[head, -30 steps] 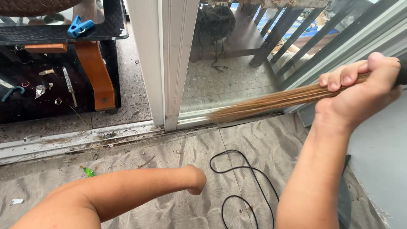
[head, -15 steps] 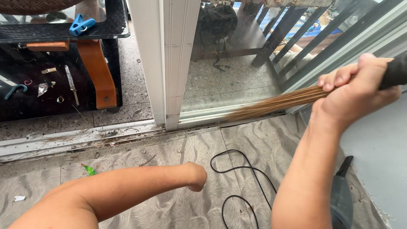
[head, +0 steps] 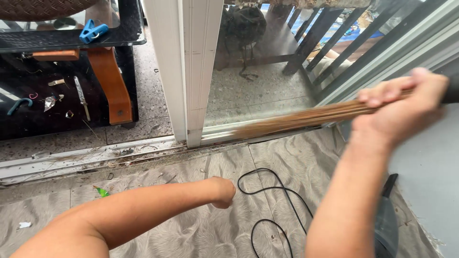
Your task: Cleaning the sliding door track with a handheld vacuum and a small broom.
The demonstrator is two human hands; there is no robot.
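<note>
1. The stick broom [head: 306, 117], a bundle of thin brown bristle sticks, lies nearly level across the right half of the view, its tips reaching down toward the sliding-door track [head: 143, 155] just right of the white door frame [head: 184, 71]. It is motion-blurred now, and against the view half a second ago its tips sit lower and closer to the track, so a sweeping stroke along the sill is in hand.
2. The right hand [head: 404, 107] is clenched around the broom's upper end, fingers wrapped over the sticks, near the grey wall at the right edge. It has shifted slightly left and down over the last second.
3. The left hand [head: 222, 191] is closed into a loose fist holding nothing, hovering over the grey drop cloth [head: 296, 157]; it has barely moved.
4. The track holds dust and dry bits, so the sweeping looks only partly done.
5. Around them: a black cable [head: 267, 205] looped on the cloth, a green scrap [head: 102, 192] near the track, a blue clamp [head: 93, 32] on a dark shelf beyond the door.
</note>
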